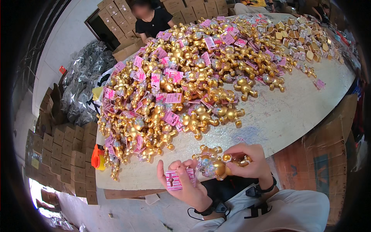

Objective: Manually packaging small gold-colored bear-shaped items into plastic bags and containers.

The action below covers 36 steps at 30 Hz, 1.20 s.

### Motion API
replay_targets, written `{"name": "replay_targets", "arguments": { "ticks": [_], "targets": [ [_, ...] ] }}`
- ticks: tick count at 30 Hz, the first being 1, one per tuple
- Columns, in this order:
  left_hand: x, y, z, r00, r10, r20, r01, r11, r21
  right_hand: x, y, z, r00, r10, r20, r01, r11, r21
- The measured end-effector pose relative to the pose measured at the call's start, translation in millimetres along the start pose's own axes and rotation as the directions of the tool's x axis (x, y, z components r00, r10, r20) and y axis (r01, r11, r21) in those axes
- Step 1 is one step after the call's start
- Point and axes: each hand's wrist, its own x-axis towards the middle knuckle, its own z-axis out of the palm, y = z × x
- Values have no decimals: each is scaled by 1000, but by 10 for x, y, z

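At the near edge of the table, my right hand (pixel 249 160) is closed around a shiny gold figurine (pixel 217 167) with rounded limbs and a patch of clear, glittery material. My left hand (pixel 191 191) pinches a pink-and-white striped tag (pixel 180 179) with a dark slot-shaped mark, just left of the figurine. Whether the tag is tied to the figurine cannot be made out. Beyond my hands rises a large heap of similar gold figurines (pixel 228 113), many with pink tags (pixel 173 98) among them.
Gold-edged blocks (pixel 310 55) lie at the table's far right. An orange-and-yellow container (pixel 98 157) stands by the left edge. Stacked cartons (pixel 65 154) and silver star-shaped pieces (pixel 81 85) are on the left. A person (pixel 152 25) in black sits across. Cardboard (pixel 324 154) leans at right.
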Motion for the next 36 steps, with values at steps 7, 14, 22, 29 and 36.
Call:
{"name": "replay_targets", "arguments": {
  "ticks": [7, 14, 22, 29, 36],
  "targets": [
    [20, -5, 59, 997, -79, -7, 79, 997, 17, -39, 98, 88, 930, -210, -301, 176, 975, -137],
    [35, -38, -12, 984, -171, 53, 168, 984, 65, 20, 70, 7, 854, -498, -150, 492, 867, -74],
    [11, -79, -232, 707, -548, 448, 556, 821, 128, 27, 9, 85, 751, -640, -163, 513, 721, -466],
    [52, -85, -95, 791, -557, 253, 590, 803, -79, 29, 52, 30, 669, -743, -24, 688, 631, -358],
    [69, -16, -47, 955, -282, 91, 292, 949, -117, 45, -22, -28, 713, -696, 83, 668, 638, -383]
  ]
}}
